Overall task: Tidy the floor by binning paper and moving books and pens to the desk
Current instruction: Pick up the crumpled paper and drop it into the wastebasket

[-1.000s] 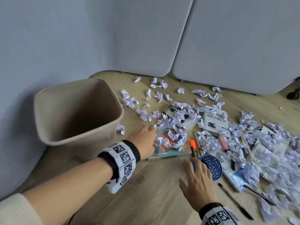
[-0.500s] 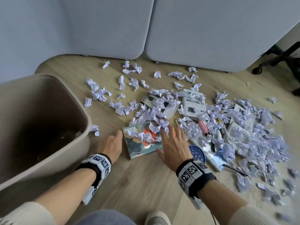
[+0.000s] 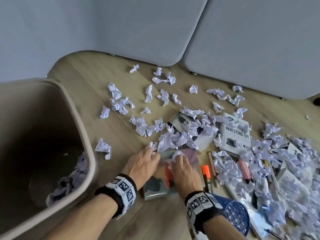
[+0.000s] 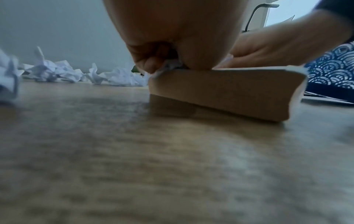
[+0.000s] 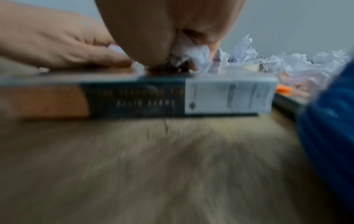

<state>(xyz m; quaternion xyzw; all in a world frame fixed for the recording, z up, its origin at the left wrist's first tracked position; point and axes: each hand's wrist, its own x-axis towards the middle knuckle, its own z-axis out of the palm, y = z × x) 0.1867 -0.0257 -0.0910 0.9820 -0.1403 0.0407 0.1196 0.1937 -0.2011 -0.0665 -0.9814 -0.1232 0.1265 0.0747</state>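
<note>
A book with a colourful cover [image 3: 157, 189] lies flat on the wood floor, its spine [image 5: 134, 98] facing the right wrist view. My left hand [image 3: 152, 155] rests on the book's far left edge, fingers curled round crumpled white paper [image 4: 170, 66]. My right hand [image 3: 178, 159] lies on the cover beside it, fingers bunched over another crumpled wad [image 5: 193, 51]. The two hands nearly touch. A tall beige bin [image 3: 86, 141] stands just left of them, with some paper [image 3: 69, 181] at its bottom.
Crumpled paper [image 3: 119, 103] litters the floor ahead and to the right. A white "Investing 101" book [image 3: 236, 135], a dark book [image 3: 183, 122], an orange marker [image 3: 207, 175], pink pens [image 3: 245, 170] and a blue mesh cup [image 3: 237, 217] lie among it. Grey panels [image 3: 138, 32] stand behind.
My right hand has come left from the blue cup onto the book. Both hands, flat before, now curl over paper on its cover. The bin looms closer at the left.
</note>
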